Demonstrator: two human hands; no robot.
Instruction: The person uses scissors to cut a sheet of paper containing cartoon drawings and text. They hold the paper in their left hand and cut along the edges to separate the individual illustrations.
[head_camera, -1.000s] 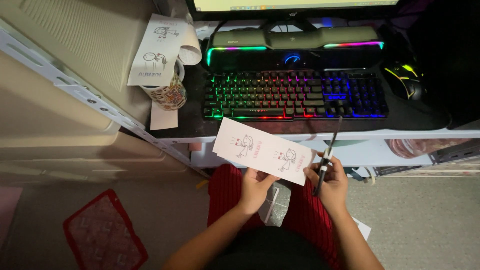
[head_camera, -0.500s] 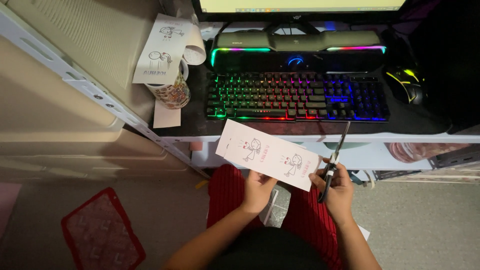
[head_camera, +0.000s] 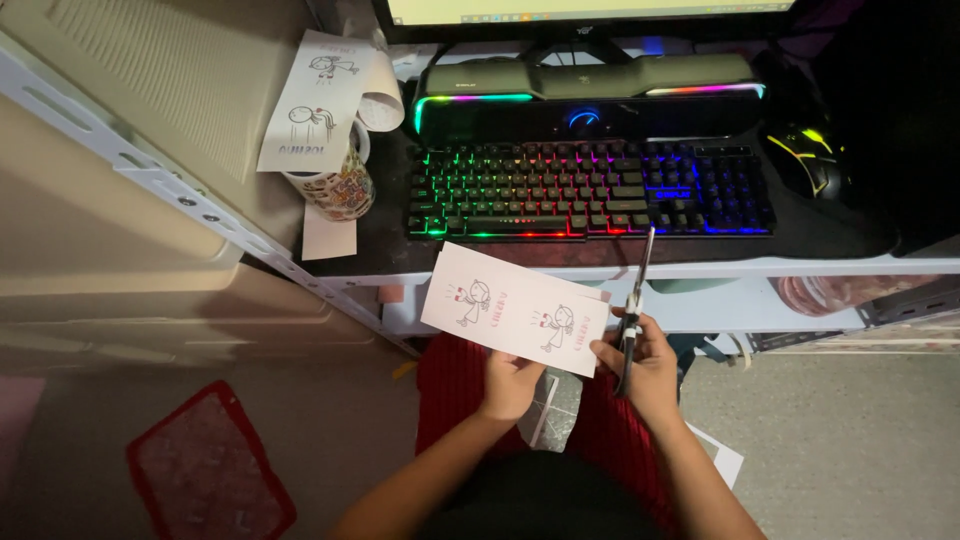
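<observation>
Desk (head_camera: 600, 268), mug (head_camera: 340, 190) of rolled paper (head_camera: 320, 95)

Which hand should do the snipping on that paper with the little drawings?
The right hand, probably. It already grips the scissors, blades pointing up beside the paper's right edge. The left hand holds the paper strip from below, so it is better placed to steady it.

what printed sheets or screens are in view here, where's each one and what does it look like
Printed sheet: held in both hands, white rectangle, two small cartoon figures, pink lettering.
Curled sheet: standing in the patterned mug at the desk's left, white, line drawings.
Monitor: top edge, only a bright strip shows.
</observation>
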